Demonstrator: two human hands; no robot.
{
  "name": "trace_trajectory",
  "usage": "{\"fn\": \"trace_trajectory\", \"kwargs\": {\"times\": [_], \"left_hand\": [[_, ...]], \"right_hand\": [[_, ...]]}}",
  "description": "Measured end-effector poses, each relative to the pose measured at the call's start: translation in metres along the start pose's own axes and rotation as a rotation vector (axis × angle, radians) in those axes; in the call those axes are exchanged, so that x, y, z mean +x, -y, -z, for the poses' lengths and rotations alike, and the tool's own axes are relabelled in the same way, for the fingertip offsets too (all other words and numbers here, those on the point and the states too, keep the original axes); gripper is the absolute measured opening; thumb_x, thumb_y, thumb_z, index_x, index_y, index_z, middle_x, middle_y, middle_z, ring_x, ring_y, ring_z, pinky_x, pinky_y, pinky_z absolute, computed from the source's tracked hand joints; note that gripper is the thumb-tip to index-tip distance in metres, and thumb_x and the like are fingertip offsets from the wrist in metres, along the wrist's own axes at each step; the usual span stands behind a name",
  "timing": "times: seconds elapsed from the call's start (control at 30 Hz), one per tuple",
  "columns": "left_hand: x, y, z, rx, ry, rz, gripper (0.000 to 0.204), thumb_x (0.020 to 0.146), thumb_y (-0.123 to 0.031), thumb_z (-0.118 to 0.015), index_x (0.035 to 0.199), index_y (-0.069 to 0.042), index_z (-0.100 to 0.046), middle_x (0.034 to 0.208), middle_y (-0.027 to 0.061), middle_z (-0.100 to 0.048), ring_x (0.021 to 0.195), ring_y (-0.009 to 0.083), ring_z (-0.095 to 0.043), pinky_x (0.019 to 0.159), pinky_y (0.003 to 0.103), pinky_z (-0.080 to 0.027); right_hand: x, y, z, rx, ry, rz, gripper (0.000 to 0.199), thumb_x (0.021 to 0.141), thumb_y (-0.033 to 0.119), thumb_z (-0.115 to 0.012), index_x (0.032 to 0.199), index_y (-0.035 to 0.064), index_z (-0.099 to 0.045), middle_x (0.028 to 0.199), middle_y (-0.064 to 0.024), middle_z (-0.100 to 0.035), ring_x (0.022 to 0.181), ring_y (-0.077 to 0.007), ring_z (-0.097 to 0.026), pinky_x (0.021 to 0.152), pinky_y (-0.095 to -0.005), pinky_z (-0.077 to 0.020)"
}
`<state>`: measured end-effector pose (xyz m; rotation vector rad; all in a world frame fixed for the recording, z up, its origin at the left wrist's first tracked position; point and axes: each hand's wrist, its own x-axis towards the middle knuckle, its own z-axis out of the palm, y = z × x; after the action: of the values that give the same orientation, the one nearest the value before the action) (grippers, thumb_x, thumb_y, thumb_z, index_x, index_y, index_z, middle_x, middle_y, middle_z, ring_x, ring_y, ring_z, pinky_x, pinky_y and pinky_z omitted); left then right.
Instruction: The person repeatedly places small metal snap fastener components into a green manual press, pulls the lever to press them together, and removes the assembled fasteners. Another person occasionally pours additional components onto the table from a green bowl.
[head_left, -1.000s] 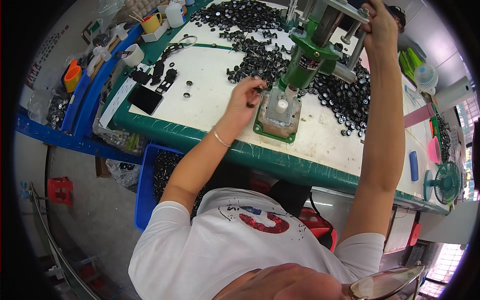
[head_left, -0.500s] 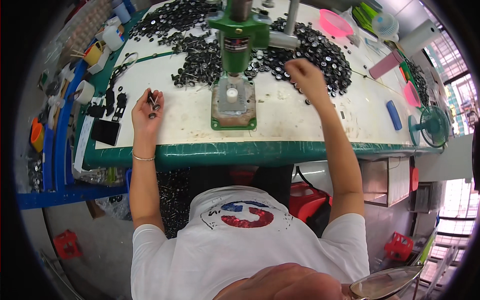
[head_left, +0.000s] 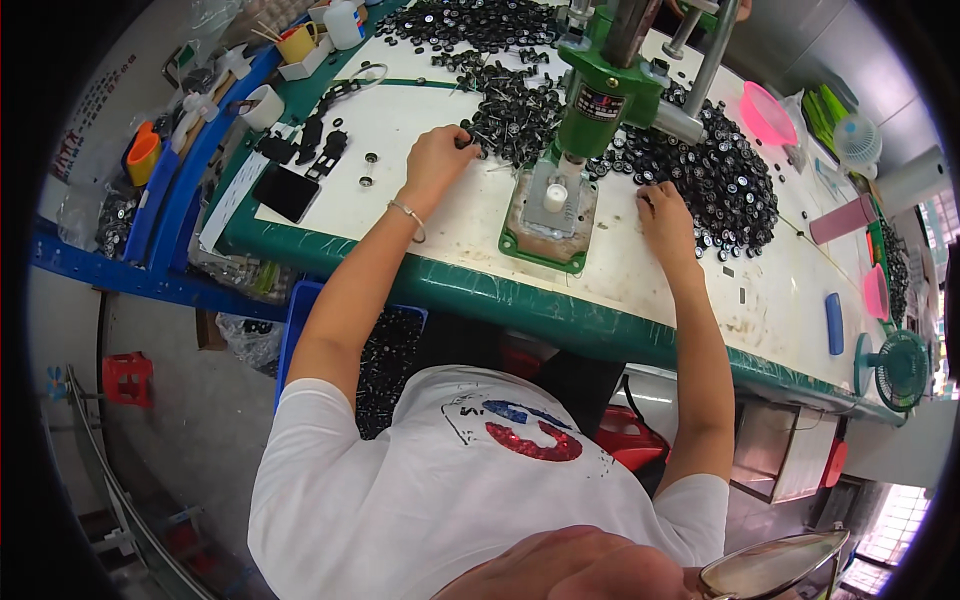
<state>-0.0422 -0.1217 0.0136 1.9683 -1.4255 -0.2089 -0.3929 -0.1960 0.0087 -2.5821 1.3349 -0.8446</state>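
Note:
My left hand [head_left: 437, 167] is at the left edge of a pile of small black wheels on thin metal axles [head_left: 515, 115], its fingertips closed round a small black wheel. Right of the press base, my right hand [head_left: 668, 222] curls its fingers by a heap of loose black wheels [head_left: 735, 180]; whatever they may hold is hidden. Between my hands stands a green bench press [head_left: 592, 115] with a white round piece [head_left: 555, 197] on its base plate. A wheel-and-axle piece [head_left: 370, 165] lies on the white tabletop, left of my left hand.
A black flat device [head_left: 286, 192] and black plastic parts [head_left: 326, 152] lie at the left. A pink basin [head_left: 767, 114] stands at the back right, with a pink cylinder [head_left: 842, 220], a blue bar [head_left: 834, 323] and a green fan [head_left: 896, 370] nearer the right edge.
My left hand has let go of its wheel-and-axle piece on the table and moved right to the axle pile. My right hand has come down nearer the table. The view has turned.

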Motion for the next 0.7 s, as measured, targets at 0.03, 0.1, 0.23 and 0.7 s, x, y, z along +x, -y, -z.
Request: {"fn": "trace_trajectory", "kwargs": {"times": [0.03, 0.1, 0.23, 0.7], "left_hand": [[0.002, -0.003, 0.001, 0.054, 0.009, 0.039, 0.026, 0.073, -0.023, -0.072, 0.092, -0.005, -0.071, 0.083, 0.0156, -0.068, 0.078, 0.0294, -0.067, 0.071, 0.037, -0.052], [0.002, -0.008, 0.002, 0.12, -0.011, -0.012, 0.02, 0.074, -0.019, -0.069, 0.089, -0.005, -0.07, 0.084, 0.0155, -0.068, 0.077, 0.0305, -0.066, 0.07, 0.038, -0.052], [0.0, -0.008, -0.001, 0.278, -0.112, -0.17, 0.013, 0.075, -0.013, -0.064, 0.084, -0.005, -0.068, 0.084, 0.0152, -0.067, 0.077, 0.032, -0.066, 0.069, 0.041, -0.052], [-0.008, 0.014, 0.0, -0.624, -0.035, 0.115, 0.017, 0.08, -0.014, -0.069, 0.094, -0.003, -0.071, 0.079, 0.0031, -0.07, 0.069, 0.012, -0.064, 0.062, 0.023, -0.049]], "right_hand": [[0.0, -0.001, 0.0, 0.014, -0.027, 0.029, 0.016, 0.084, 0.012, -0.062, 0.096, 0.0027, -0.065, 0.092, -0.0125, -0.059, 0.08, -0.0314, -0.06, 0.071, -0.0389, -0.049], [0.001, 0.003, 0.006, 0.166, -0.006, -0.032, 0.017, 0.085, 0.011, -0.062, 0.098, 0.0019, -0.066, 0.09, -0.0116, -0.061, 0.077, -0.0274, -0.062, 0.071, -0.0349, -0.0497], [0.006, 0.032, 0.014, 0.642, 0.025, -0.217, 0.02, 0.087, 0.011, -0.061, 0.104, 0.0005, -0.065, 0.09, -0.0098, -0.066, 0.078, -0.0174, -0.065, 0.071, -0.0275, -0.0501], [0.012, 0.111, -0.015, 0.798, 0.151, -0.193, 0.028, 0.088, 0.022, -0.065, 0.095, -0.0043, -0.062, 0.091, -0.0073, -0.059, 0.07, -0.0114, -0.061, 0.063, -0.0271, -0.0494]]}}
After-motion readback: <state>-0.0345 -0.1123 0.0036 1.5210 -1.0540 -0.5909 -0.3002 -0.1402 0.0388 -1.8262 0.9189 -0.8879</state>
